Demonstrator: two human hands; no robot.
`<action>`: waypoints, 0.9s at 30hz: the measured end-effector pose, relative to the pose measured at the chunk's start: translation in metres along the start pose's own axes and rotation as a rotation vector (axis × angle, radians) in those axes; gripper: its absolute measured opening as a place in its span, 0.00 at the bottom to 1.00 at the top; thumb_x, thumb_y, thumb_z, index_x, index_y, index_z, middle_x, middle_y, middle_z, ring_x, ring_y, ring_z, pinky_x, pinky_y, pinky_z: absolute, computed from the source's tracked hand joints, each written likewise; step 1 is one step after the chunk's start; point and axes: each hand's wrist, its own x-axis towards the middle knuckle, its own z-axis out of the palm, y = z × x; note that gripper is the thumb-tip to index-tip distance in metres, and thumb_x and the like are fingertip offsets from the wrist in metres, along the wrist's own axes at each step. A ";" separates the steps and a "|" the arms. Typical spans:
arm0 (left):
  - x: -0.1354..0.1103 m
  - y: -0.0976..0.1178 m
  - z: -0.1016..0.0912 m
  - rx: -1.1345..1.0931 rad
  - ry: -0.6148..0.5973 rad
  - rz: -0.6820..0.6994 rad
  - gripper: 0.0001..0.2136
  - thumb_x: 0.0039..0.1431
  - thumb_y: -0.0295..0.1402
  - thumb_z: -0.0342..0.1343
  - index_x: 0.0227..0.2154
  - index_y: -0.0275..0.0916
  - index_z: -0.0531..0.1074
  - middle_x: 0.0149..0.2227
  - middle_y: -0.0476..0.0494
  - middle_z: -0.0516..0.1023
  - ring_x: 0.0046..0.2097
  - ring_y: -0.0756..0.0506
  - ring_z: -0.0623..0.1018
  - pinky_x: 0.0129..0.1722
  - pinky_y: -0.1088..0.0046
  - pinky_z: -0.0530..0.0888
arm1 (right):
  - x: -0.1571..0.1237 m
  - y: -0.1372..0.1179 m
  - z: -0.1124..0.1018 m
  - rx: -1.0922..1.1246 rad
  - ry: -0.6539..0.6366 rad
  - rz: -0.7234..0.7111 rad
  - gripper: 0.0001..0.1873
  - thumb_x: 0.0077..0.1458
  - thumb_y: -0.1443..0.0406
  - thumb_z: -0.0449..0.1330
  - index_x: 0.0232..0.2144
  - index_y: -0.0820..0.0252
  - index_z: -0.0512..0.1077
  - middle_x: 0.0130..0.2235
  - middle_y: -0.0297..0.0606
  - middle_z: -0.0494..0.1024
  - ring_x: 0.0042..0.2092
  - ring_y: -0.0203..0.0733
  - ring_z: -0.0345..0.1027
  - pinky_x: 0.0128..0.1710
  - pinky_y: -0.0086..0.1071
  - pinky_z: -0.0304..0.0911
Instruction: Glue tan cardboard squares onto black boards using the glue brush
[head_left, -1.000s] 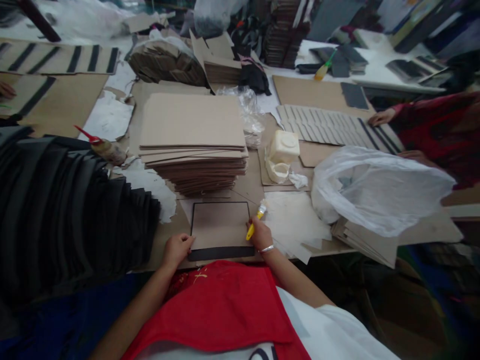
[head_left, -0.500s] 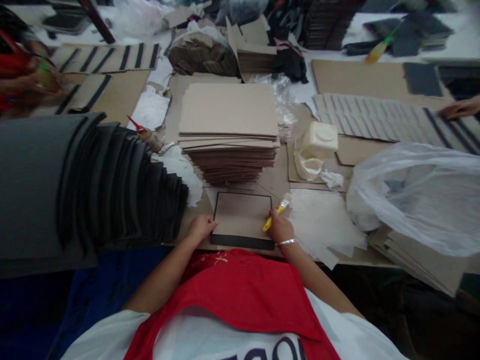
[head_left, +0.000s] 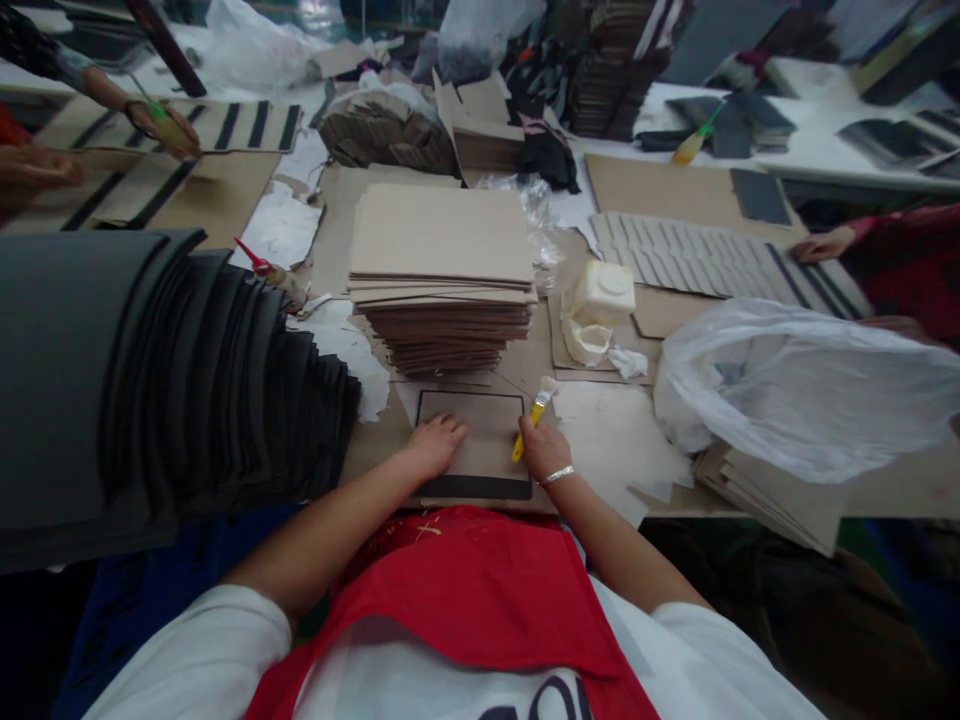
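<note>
In front of me lies a tan board with a thin dark border and a wide black strip along its near edge. My left hand rests palm down on the board's left part, fingers stretched over its surface. By the right edge of the board, my right hand is closed round a paintbrush with a yellow handle. The brush's pale bristles point away from me, beyond the hand. Part of the board's left side is hidden under my left hand and forearm.
Behind the board rises a tall stack of tan boards. Dark grey sheets are piled at left. A cut-open pale jug and a clear plastic bag stand at right. Other people's hands work on both sides.
My left hand has moved from the board's left edge onto its surface, and its fingers are stretched out. My right hand still holds the paintbrush, now turned more upright. The view has shifted slightly.
</note>
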 end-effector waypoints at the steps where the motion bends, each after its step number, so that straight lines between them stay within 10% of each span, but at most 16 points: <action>1: 0.003 0.005 0.001 -0.004 0.019 -0.037 0.22 0.56 0.34 0.51 0.55 0.42 0.62 0.60 0.36 0.60 0.56 0.35 0.64 0.48 0.57 0.67 | -0.002 0.002 -0.005 0.024 0.035 -0.021 0.13 0.58 0.64 0.50 0.43 0.63 0.68 0.34 0.50 0.75 0.35 0.47 0.71 0.32 0.33 0.59; 7: 0.007 0.024 0.008 0.012 0.005 -0.147 0.25 0.57 0.40 0.51 0.58 0.47 0.59 0.62 0.37 0.56 0.55 0.31 0.62 0.44 0.51 0.68 | 0.002 -0.005 -0.048 0.725 0.241 0.013 0.24 0.59 0.52 0.45 0.50 0.57 0.66 0.27 0.36 0.75 0.25 0.36 0.68 0.27 0.28 0.61; 11: 0.004 0.026 0.008 0.038 0.011 -0.168 0.23 0.59 0.40 0.49 0.58 0.48 0.59 0.61 0.41 0.58 0.56 0.31 0.60 0.46 0.49 0.66 | 0.036 -0.054 -0.052 1.224 0.068 0.024 0.21 0.54 0.50 0.50 0.31 0.61 0.70 0.21 0.31 0.70 0.18 0.31 0.62 0.19 0.25 0.59; 16: 0.004 0.026 0.010 0.044 0.030 -0.171 0.22 0.58 0.39 0.50 0.56 0.46 0.61 0.60 0.38 0.60 0.56 0.31 0.60 0.48 0.49 0.65 | 0.073 -0.104 -0.024 1.281 -0.090 0.086 0.13 0.49 0.58 0.57 0.20 0.60 0.67 0.17 0.30 0.68 0.16 0.31 0.60 0.17 0.25 0.57; 27: 0.003 0.035 0.011 0.065 0.025 -0.084 0.20 0.61 0.31 0.43 0.56 0.41 0.62 0.60 0.39 0.60 0.57 0.34 0.60 0.49 0.51 0.65 | 0.035 0.024 -0.019 1.110 0.089 0.271 0.10 0.50 0.59 0.56 0.30 0.61 0.70 0.16 0.26 0.69 0.15 0.27 0.60 0.14 0.20 0.56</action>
